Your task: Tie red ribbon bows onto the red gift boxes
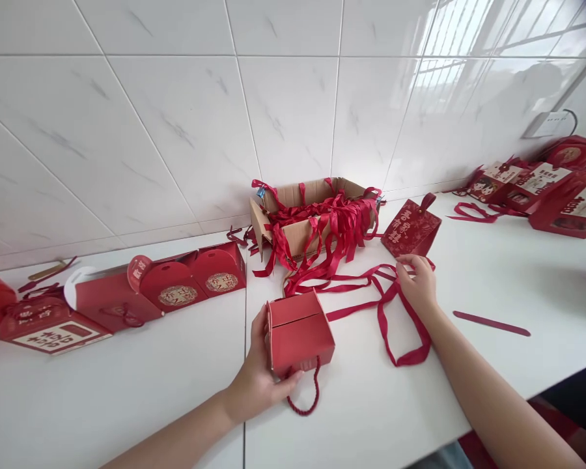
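Observation:
My left hand (258,381) is wrapped round the left side of a small red box (303,332), whose dark red rope handle (316,391) hangs over the side nearest me. To the right, my right hand (418,281) has its fingers pinched together on a red ribbon (388,326) that lies in loops on the white table. The ribbon's other part runs left behind the box. Just behind my right hand stands a red triangular box (410,228) with gold lettering and a loop on top.
A cardboard box (297,238) overflowing with red ribbons stands against the tiled wall. Red gift boxes (176,290) line the left side, and more (542,189) sit at the far right. A flat red strip (491,323) lies on the white table (176,397).

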`<state>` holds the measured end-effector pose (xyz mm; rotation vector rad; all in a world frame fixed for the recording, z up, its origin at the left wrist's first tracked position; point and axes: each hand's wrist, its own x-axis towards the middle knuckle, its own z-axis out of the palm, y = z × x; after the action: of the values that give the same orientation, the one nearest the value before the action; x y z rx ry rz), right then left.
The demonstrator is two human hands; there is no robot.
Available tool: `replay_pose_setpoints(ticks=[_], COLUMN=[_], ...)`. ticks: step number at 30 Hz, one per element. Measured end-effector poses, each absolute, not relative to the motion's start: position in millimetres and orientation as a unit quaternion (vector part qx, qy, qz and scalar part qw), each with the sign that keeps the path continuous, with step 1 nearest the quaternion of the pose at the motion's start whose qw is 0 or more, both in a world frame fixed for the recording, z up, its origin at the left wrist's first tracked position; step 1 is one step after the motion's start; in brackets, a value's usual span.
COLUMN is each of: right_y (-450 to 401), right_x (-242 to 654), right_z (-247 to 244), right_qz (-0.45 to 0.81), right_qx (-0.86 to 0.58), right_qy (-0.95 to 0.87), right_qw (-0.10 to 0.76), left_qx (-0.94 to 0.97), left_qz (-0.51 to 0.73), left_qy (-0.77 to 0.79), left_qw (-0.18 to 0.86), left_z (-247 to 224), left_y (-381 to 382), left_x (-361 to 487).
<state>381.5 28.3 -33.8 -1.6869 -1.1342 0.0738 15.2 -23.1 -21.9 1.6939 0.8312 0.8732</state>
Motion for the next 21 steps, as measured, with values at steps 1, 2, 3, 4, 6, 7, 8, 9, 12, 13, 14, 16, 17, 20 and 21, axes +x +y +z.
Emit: replay_pose_setpoints(ticks=[1,2,3,4,6,7,8,9,12,13,14,16,17,20,21], right_y=[28,27,26,24,19,17,14,11,6,5,5,6,6,9,10], right_x=[381,380,379,377,373,371,368,366,363,362,363,364,365,368,368], right_z=[-33,-32,-31,-29,-24,-21,-19,-17,-13,-14,-14,-16,-17,-18,-17], right_qz=[0.03,0.03,0.03,0.031,0.042,0.054,0.068,0.083,0.118,0.125,0.132,0.141,0.144,0.153,0.157], right_qx=[-0.705,-0.704,-0.703,-0.702,-0.695,-0.694,-0.696,-0.703,-0.738,-0.744,-0.746,-0.741,-0.738,-0.735,-0.734], right_qy=[-0.478,-0.484,-0.492,-0.503,-0.532,-0.55,-0.566,-0.579,-0.595,-0.598,-0.602,-0.61,-0.612,-0.605,-0.601], right_qw=[0.523,0.519,0.512,0.504,0.481,0.462,0.437,0.405,0.297,0.27,0.253,0.241,0.244,0.264,0.274], left_qx=[0.708,0.707,0.7,0.689,0.668,0.663,0.66,0.661,0.662,0.661,0.66,0.661,0.661,0.665,0.665], left_qz=[0.35,0.345,0.347,0.353,0.366,0.37,0.372,0.372,0.363,0.359,0.357,0.354,0.354,0.355,0.355], left_qy=[0.341,0.345,0.357,0.373,0.404,0.415,0.42,0.421,0.411,0.409,0.409,0.413,0.416,0.419,0.419], left_qw=[0.511,0.512,0.512,0.511,0.506,0.502,0.499,0.498,0.511,0.516,0.519,0.517,0.514,0.506,0.506], left_z=[-23,-24,-24,-24,-22,-21,-20,-19,-16,-16,-16,-16,-16,-17,-17], left_y=[-22,-21,-21,-21,-23,-24,-25,-26,-27,-27,-27,-26,-26,-25,-25], left_x=[15,15,15,16,18,20,21,22,24,24,24,23,23,21,20])
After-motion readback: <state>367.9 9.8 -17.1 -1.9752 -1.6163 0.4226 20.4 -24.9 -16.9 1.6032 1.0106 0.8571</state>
